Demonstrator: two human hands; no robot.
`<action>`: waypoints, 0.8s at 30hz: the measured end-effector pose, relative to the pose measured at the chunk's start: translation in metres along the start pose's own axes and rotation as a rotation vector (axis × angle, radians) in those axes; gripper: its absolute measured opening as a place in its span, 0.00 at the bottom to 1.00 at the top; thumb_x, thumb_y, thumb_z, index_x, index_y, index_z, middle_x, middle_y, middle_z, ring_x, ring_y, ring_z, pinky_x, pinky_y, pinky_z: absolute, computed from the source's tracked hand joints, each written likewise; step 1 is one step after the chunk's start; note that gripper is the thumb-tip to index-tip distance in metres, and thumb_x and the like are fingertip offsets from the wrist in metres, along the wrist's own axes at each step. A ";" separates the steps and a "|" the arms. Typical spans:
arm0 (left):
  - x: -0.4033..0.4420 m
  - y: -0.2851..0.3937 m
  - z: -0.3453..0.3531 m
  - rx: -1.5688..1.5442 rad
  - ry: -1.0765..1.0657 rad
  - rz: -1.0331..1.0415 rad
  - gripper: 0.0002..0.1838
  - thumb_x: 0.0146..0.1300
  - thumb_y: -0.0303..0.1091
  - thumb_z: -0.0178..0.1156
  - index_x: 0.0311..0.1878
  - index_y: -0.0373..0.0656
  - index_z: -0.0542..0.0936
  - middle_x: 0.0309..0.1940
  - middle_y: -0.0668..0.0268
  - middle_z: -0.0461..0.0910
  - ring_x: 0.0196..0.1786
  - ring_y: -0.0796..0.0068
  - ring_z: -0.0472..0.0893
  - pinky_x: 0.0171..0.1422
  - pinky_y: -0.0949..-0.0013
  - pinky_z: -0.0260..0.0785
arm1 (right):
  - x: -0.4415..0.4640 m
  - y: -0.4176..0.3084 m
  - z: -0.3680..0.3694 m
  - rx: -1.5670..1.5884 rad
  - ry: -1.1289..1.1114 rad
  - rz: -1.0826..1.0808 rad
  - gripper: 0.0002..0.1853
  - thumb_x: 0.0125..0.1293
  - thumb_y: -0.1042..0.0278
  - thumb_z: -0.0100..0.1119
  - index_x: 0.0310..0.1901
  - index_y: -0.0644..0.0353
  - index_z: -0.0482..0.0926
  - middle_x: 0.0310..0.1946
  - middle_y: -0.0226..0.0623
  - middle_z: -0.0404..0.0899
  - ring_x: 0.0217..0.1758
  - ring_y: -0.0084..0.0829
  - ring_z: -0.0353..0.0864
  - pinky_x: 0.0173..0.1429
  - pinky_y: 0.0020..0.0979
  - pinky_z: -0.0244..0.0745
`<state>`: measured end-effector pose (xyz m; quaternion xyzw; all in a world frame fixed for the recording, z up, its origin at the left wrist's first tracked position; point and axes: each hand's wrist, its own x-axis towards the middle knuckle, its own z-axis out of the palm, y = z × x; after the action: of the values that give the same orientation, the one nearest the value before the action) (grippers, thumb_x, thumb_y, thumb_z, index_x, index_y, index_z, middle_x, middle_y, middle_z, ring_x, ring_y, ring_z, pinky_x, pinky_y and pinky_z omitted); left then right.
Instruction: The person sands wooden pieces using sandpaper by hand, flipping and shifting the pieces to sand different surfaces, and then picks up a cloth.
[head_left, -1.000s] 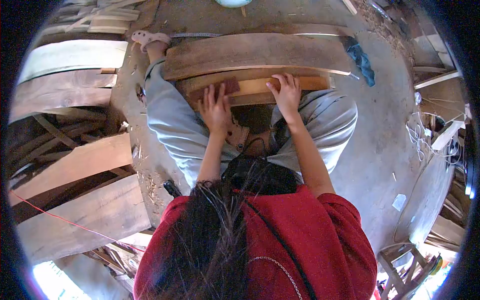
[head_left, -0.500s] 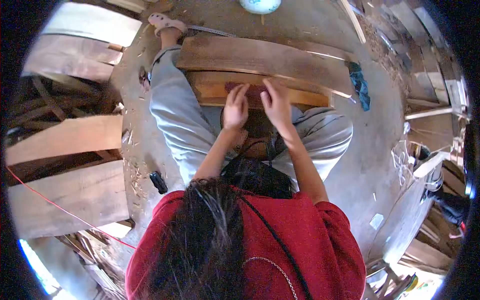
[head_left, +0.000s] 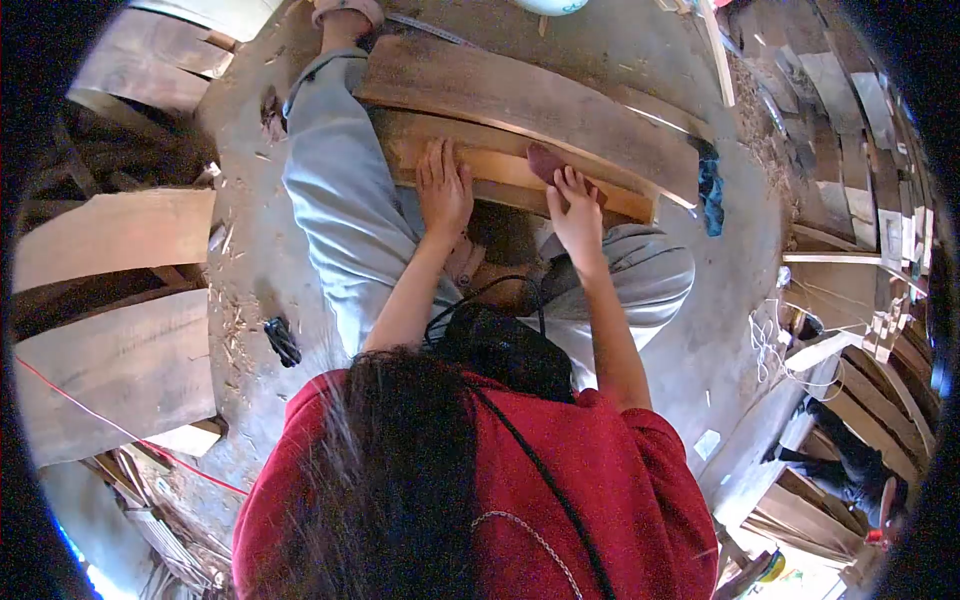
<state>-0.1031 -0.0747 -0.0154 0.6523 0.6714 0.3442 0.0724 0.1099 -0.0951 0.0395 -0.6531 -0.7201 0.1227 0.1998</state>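
Note:
A narrow wooden board [head_left: 500, 165] lies across in front of my folded legs. My left hand [head_left: 445, 195] rests on its left part, fingers stretched out and holding nothing. Further right along the same board, my right hand [head_left: 577, 220] has its fingers bent over a reddish-brown piece of sandpaper [head_left: 543, 162], pressing it against the wood. Part of the sandpaper is hidden under the fingers. Just beyond lies a wider, darker plank [head_left: 530, 95], close along the far side of the narrow board.
Stacked planks [head_left: 120, 240] stand at the left, with a red cord [head_left: 120, 430] across them. A small black object [head_left: 282, 342] lies on the floor. A blue crumpled cloth [head_left: 711, 195] is by the plank's right end. Another person's dark-clothed legs [head_left: 850, 455] show at lower right.
My hands have moved apart: the left to the left onto the board, the right to the right and down onto the sandpaper. The sandpaper has shifted right. The view has tilted slightly.

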 end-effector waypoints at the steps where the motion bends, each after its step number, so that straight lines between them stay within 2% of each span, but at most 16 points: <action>1: 0.000 0.001 -0.002 0.012 -0.012 0.000 0.26 0.69 0.40 0.47 0.66 0.39 0.62 0.66 0.55 0.62 0.69 0.52 0.59 0.72 0.50 0.49 | 0.003 -0.011 0.008 0.002 0.008 0.015 0.20 0.67 0.56 0.52 0.55 0.57 0.77 0.60 0.44 0.72 0.66 0.47 0.67 0.71 0.44 0.57; 2: 0.000 0.002 -0.004 0.026 -0.025 0.002 0.26 0.70 0.40 0.46 0.67 0.39 0.61 0.67 0.55 0.61 0.69 0.51 0.59 0.73 0.50 0.49 | 0.005 -0.021 0.015 0.006 0.017 0.031 0.20 0.67 0.56 0.52 0.54 0.57 0.78 0.60 0.45 0.72 0.66 0.47 0.67 0.71 0.43 0.58; 3: 0.000 0.000 -0.001 0.024 -0.005 0.021 0.26 0.69 0.40 0.46 0.67 0.39 0.61 0.67 0.54 0.61 0.69 0.50 0.59 0.73 0.50 0.49 | 0.007 -0.038 0.013 0.151 -0.124 0.097 0.20 0.66 0.54 0.52 0.53 0.57 0.78 0.58 0.44 0.74 0.65 0.48 0.68 0.68 0.41 0.63; 4: -0.001 -0.003 0.001 0.025 0.012 0.043 0.26 0.69 0.40 0.46 0.67 0.39 0.61 0.67 0.53 0.60 0.69 0.50 0.59 0.72 0.50 0.48 | 0.006 -0.046 0.027 0.097 0.025 -0.103 0.17 0.66 0.56 0.52 0.50 0.57 0.80 0.57 0.42 0.75 0.64 0.46 0.70 0.64 0.41 0.69; 6: 0.002 -0.006 0.002 0.024 0.023 0.065 0.26 0.68 0.40 0.48 0.66 0.38 0.62 0.66 0.53 0.61 0.69 0.50 0.59 0.72 0.50 0.49 | 0.010 -0.047 0.037 0.066 0.138 -0.237 0.15 0.66 0.57 0.53 0.44 0.57 0.83 0.54 0.39 0.78 0.61 0.44 0.73 0.61 0.40 0.72; 8: 0.000 -0.004 0.001 0.013 0.004 0.055 0.27 0.66 0.39 0.50 0.66 0.38 0.62 0.64 0.55 0.63 0.69 0.52 0.59 0.72 0.51 0.50 | 0.008 -0.029 0.021 0.193 0.052 -0.091 0.14 0.66 0.58 0.55 0.40 0.59 0.84 0.50 0.39 0.80 0.59 0.41 0.75 0.59 0.38 0.73; 9: 0.000 -0.003 0.001 0.009 0.000 0.047 0.27 0.67 0.39 0.50 0.66 0.38 0.62 0.64 0.54 0.62 0.69 0.51 0.59 0.72 0.51 0.50 | 0.009 -0.023 0.001 0.144 0.021 -0.010 0.14 0.66 0.58 0.55 0.40 0.59 0.84 0.48 0.40 0.81 0.57 0.39 0.77 0.58 0.36 0.75; 10: -0.001 -0.003 0.002 0.004 -0.003 0.038 0.27 0.67 0.39 0.50 0.66 0.38 0.62 0.64 0.54 0.62 0.69 0.51 0.59 0.72 0.51 0.50 | 0.006 0.009 0.003 0.098 0.123 -0.026 0.15 0.66 0.57 0.55 0.41 0.59 0.84 0.50 0.42 0.80 0.58 0.39 0.76 0.57 0.36 0.75; 12: -0.001 -0.001 0.001 0.020 -0.006 0.024 0.27 0.67 0.39 0.49 0.66 0.38 0.61 0.65 0.54 0.62 0.69 0.50 0.58 0.72 0.51 0.50 | 0.001 0.045 -0.015 0.093 0.178 0.165 0.15 0.64 0.57 0.56 0.41 0.59 0.85 0.49 0.43 0.79 0.59 0.39 0.75 0.59 0.35 0.74; 14: 0.000 0.001 0.000 0.064 -0.005 0.020 0.27 0.67 0.39 0.48 0.67 0.38 0.61 0.65 0.54 0.62 0.69 0.49 0.58 0.72 0.50 0.50 | 0.001 0.047 -0.008 0.009 0.172 0.182 0.14 0.63 0.58 0.58 0.42 0.59 0.84 0.50 0.44 0.79 0.60 0.39 0.74 0.61 0.35 0.72; 17: 0.002 0.002 -0.001 0.026 -0.017 0.035 0.26 0.70 0.41 0.46 0.66 0.36 0.62 0.65 0.48 0.61 0.69 0.47 0.58 0.73 0.49 0.48 | 0.000 0.025 0.014 -0.025 0.172 0.126 0.14 0.61 0.60 0.60 0.44 0.58 0.84 0.52 0.44 0.78 0.62 0.40 0.72 0.64 0.36 0.69; 19: 0.002 -0.003 0.004 0.018 0.018 0.057 0.27 0.68 0.40 0.47 0.66 0.38 0.61 0.65 0.52 0.61 0.69 0.49 0.59 0.72 0.50 0.50 | 0.001 0.008 0.023 0.049 0.146 0.060 0.14 0.61 0.61 0.59 0.45 0.56 0.83 0.54 0.43 0.77 0.63 0.41 0.72 0.65 0.37 0.68; 22: 0.000 -0.003 0.004 0.061 0.028 0.074 0.27 0.67 0.39 0.47 0.67 0.39 0.62 0.65 0.54 0.62 0.69 0.51 0.59 0.71 0.51 0.50 | 0.004 0.009 0.000 0.223 0.032 0.124 0.13 0.62 0.63 0.59 0.46 0.58 0.82 0.54 0.44 0.75 0.66 0.39 0.67 0.69 0.34 0.63; 23: 0.000 -0.002 0.003 0.086 0.028 0.073 0.27 0.67 0.39 0.47 0.66 0.38 0.62 0.65 0.54 0.62 0.69 0.51 0.59 0.71 0.51 0.50 | 0.003 0.023 0.000 0.194 0.030 0.081 0.13 0.63 0.63 0.58 0.46 0.57 0.83 0.54 0.43 0.76 0.64 0.38 0.70 0.66 0.33 0.67; 24: 0.000 -0.003 0.004 0.090 0.028 0.076 0.27 0.67 0.39 0.47 0.66 0.38 0.62 0.65 0.54 0.62 0.69 0.51 0.59 0.71 0.51 0.50 | 0.004 0.029 -0.011 0.150 -0.029 0.149 0.13 0.63 0.62 0.58 0.45 0.57 0.83 0.54 0.43 0.76 0.63 0.38 0.71 0.65 0.33 0.68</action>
<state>-0.1038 -0.0732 -0.0201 0.6749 0.6620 0.3254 0.0205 0.1406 -0.0884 0.0365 -0.6861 -0.6611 0.2003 0.2283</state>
